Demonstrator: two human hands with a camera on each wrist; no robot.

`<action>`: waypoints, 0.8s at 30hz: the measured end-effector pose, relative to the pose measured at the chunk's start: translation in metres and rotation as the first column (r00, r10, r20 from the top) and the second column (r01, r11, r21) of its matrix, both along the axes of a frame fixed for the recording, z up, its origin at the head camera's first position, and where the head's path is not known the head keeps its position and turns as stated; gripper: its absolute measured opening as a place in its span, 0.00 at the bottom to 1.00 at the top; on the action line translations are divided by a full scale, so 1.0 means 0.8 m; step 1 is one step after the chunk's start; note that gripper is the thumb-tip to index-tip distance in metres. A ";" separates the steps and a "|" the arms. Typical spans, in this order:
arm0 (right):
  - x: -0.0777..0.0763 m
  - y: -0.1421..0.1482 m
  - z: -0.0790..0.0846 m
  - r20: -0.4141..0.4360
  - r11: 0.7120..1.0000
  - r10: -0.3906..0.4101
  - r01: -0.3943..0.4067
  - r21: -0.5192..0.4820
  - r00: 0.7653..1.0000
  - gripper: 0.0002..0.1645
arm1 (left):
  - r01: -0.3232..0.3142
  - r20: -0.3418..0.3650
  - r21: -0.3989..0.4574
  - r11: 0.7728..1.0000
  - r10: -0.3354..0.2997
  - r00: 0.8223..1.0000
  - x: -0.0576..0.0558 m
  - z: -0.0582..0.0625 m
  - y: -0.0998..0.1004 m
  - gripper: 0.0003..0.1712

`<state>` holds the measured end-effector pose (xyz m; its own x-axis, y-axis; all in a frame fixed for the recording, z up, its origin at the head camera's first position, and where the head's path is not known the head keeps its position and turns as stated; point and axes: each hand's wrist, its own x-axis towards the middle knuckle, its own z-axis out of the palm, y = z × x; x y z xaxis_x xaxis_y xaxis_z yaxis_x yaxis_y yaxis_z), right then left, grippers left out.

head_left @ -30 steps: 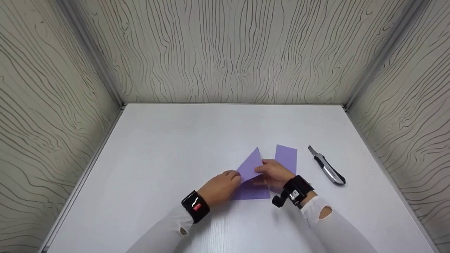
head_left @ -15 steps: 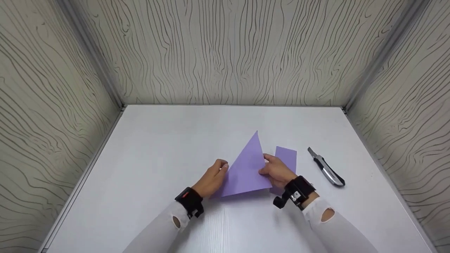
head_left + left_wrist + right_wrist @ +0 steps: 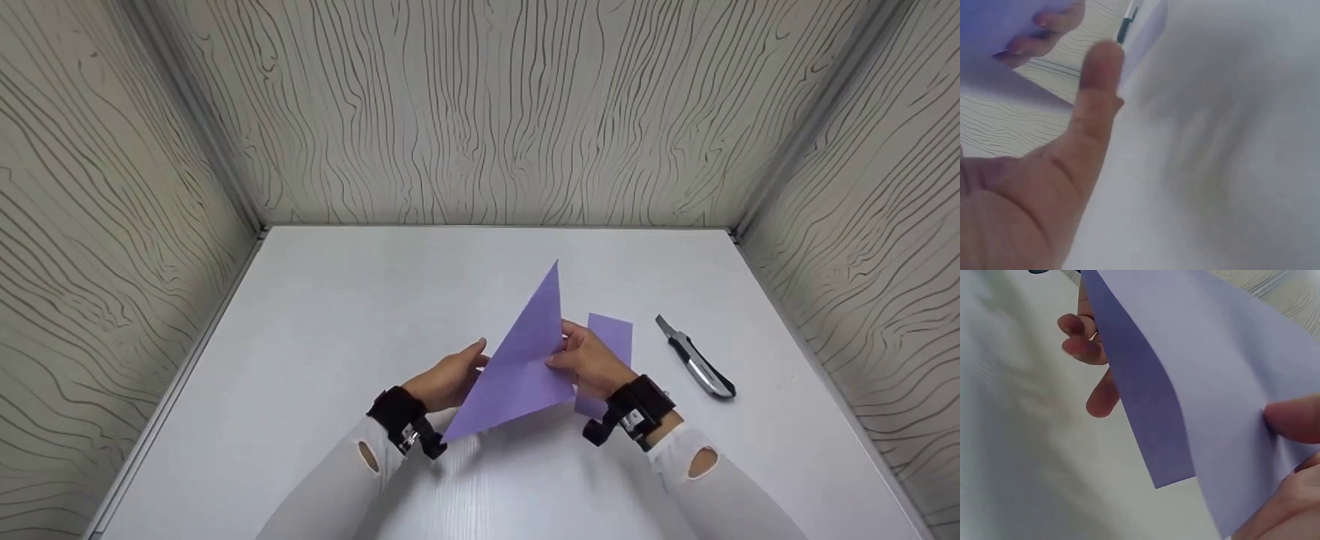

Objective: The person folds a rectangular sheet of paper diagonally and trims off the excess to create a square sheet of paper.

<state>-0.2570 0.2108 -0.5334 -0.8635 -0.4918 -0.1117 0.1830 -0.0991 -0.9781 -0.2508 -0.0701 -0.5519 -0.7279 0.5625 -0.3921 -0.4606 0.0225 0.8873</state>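
A purple sheet of paper [image 3: 517, 367], folded into a triangle, is held up at a slant over the table. My right hand [image 3: 596, 366] pinches its right edge, the thumb [image 3: 1297, 419] pressing on the near face. Two layers show in the right wrist view, standing apart along their free edges. On the left, my left hand [image 3: 442, 382] is beside the slanted edge, its fingers partly hidden behind the paper. The left thumb [image 3: 1095, 107] points out straight in the left wrist view, off the paper.
A purple paper strip [image 3: 613, 335] lies on the white table [image 3: 337, 300], partly covered by my right hand. Farther right is a utility knife [image 3: 697, 360] with its blade out. Wood-patterned panels [image 3: 480, 112] enclose the back and sides.
The folded paper has been lifted and opened out into a larger triangle, its tip rising. My left hand has let go of it and shifted left; my right hand keeps its pinch.
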 end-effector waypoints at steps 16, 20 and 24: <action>-0.002 0.013 -0.019 0.048 0.989 -0.128 0.124 0.078 0.991 0.13 | -0.360 -0.446 -0.018 0.933 0.315 0.838 -0.021 -0.002 -0.022 0.11; -0.003 0.011 -0.027 0.022 0.952 -0.245 0.236 0.194 0.969 0.11 | -0.432 -0.527 -0.081 0.898 0.330 0.783 -0.027 -0.003 -0.029 0.14; 0.002 0.004 -0.035 0.021 0.909 -0.332 0.314 0.274 0.943 0.14 | -0.462 -0.576 -0.163 0.872 0.296 0.762 -0.033 -0.005 -0.034 0.18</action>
